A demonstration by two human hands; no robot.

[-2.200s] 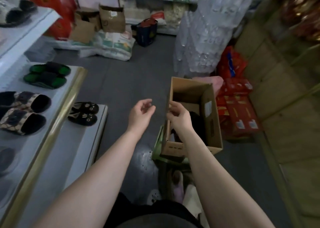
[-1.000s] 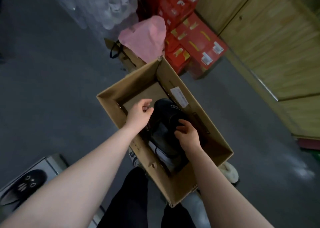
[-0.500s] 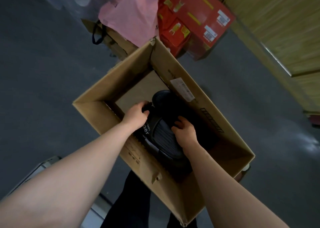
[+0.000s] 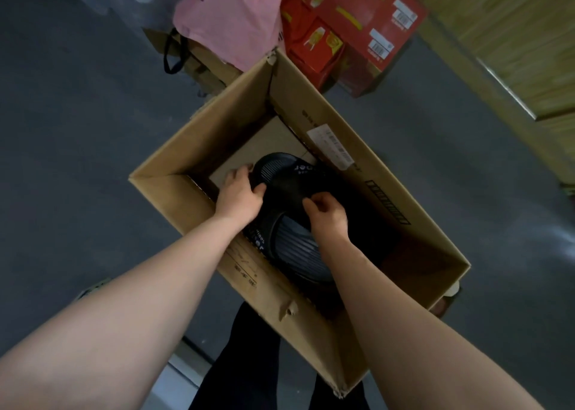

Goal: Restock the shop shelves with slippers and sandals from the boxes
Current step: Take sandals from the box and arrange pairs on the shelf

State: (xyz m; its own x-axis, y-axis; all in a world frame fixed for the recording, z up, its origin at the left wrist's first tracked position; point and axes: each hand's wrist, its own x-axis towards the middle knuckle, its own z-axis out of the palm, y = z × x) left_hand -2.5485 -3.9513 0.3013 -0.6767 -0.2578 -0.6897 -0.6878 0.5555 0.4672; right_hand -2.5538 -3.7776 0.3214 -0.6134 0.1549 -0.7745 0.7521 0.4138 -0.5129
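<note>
Your left hand point(image 4: 239, 196) and right hand point(image 4: 326, 218) both grip black slippers point(image 4: 292, 191) inside the box point(image 4: 217, 123), near its far corner. Nothing shelved yet; lifting out remains.

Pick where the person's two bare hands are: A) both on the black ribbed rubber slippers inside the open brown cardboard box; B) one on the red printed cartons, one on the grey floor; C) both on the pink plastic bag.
A: the left hand and the right hand both grip the black ribbed rubber slippers inside the open brown cardboard box.
</note>
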